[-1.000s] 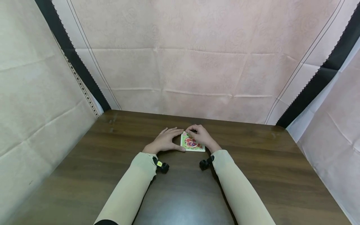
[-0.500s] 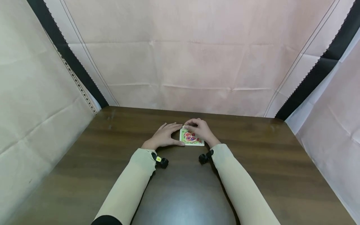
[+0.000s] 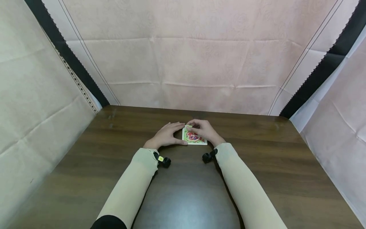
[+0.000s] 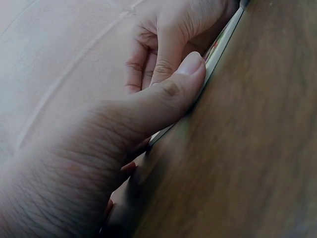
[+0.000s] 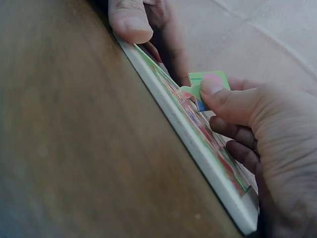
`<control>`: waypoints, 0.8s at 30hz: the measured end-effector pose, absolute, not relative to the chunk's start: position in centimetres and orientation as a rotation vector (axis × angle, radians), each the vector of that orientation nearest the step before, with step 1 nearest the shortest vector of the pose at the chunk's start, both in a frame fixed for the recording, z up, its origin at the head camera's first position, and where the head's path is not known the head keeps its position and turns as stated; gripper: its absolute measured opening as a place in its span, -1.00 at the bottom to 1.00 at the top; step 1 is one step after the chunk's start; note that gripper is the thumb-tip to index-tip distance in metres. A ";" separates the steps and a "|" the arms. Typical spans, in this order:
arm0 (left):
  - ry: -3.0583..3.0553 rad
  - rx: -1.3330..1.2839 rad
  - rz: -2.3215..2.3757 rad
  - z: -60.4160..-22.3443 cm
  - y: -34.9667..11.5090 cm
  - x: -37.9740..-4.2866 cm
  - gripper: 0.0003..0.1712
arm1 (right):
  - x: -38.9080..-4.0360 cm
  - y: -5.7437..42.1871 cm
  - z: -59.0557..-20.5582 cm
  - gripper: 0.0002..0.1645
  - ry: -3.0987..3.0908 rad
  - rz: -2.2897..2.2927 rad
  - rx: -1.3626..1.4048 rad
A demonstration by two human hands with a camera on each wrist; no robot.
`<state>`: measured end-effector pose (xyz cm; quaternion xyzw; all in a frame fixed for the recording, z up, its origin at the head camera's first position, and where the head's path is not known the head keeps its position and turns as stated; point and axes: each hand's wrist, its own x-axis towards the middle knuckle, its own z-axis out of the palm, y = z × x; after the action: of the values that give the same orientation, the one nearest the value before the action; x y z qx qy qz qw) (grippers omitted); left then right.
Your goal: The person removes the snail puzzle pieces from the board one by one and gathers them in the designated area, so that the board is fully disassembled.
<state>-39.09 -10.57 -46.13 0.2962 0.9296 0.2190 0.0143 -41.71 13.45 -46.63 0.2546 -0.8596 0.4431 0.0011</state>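
Observation:
A small jigsaw puzzle (image 3: 193, 138), a colourful picture in a white-rimmed tray, lies flat on the table. Pinched between the thumb and fingers of my right hand (image 3: 205, 131) is a green puzzle piece (image 5: 194, 78), tilted up over the far left part of the picture. My left hand (image 3: 167, 135) spans the puzzle's left side, thumb (image 4: 178, 82) against the near edge and fingers stretched toward the far left corner. In the right wrist view the white rim (image 5: 171, 114) runs under both hands. The right hand hides part of the picture.
The brown wooden table (image 3: 183, 194) extends around the puzzle, its far edge close behind the hands. Pale cloth walls (image 3: 183, 63) rise at the back and both sides. Each wrist carries a small black camera (image 3: 165, 162).
The head view has tilted down, so the table and hands appear higher in it. Both hands keep nearly the same places at the puzzle; the right thumb and fingertips shift slightly toward its far left corner.

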 end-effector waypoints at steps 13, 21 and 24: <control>2.870 0.890 0.722 -46.9 -10.6 -38.7 0.24 | -41.2 13.6 -47.2 -0.78 -2.611 1.468 0.817; 2.872 0.917 0.731 -46.3 -10.5 -38.7 0.22 | -41.2 13.5 -46.7 -0.81 -2.621 1.428 0.749; 2.875 0.917 0.745 -46.2 -10.5 -38.7 0.21 | -41.2 13.7 -46.5 -0.78 -2.610 1.411 0.727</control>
<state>-38.70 -10.53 -46.20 0.2950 0.9248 0.2396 0.0165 -41.23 13.68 -46.48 0.2378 -0.8536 0.4615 0.0432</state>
